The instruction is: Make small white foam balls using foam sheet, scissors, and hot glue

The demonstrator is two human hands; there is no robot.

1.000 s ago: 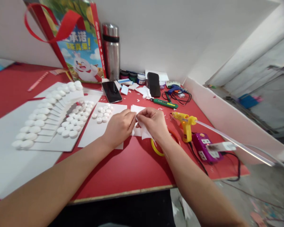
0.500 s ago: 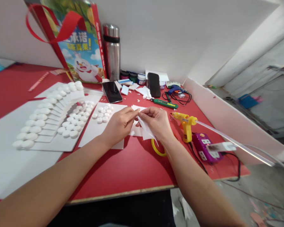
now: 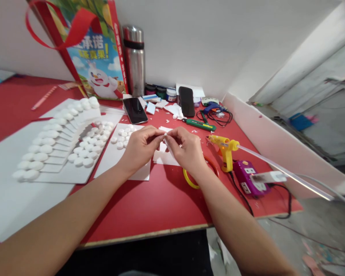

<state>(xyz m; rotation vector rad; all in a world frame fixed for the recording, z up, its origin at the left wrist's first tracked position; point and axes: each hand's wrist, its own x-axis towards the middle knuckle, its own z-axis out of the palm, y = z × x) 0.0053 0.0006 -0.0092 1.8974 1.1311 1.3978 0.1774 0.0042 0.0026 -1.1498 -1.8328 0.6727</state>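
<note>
Between the fingertips of my left hand [image 3: 140, 147] and my right hand [image 3: 186, 147] is a small white piece [image 3: 165, 135], too small to name exactly. Both hands are closed in a pinch and meet at it. Below them lies cut white paper [image 3: 164, 158] on the red table. Left of my left hand, several small white discs [image 3: 120, 145] rest on a white sheet [image 3: 109, 166]. Under my right wrist are scissors with yellow and red handles [image 3: 189, 181], their blades hidden.
Farther left, a stepped white model [image 3: 56, 147] carries rows of white discs. A yellow glue gun [image 3: 227, 153] stands right, beside a purple power socket [image 3: 248, 176]. Behind are a green cutter [image 3: 199, 124], two phones [image 3: 186, 101], a steel flask [image 3: 134, 63] and a bag [image 3: 96, 57].
The white paper that hung from my right hand is out of it, and paper lies beneath the hands. My fingers have come together around a small white piece.
</note>
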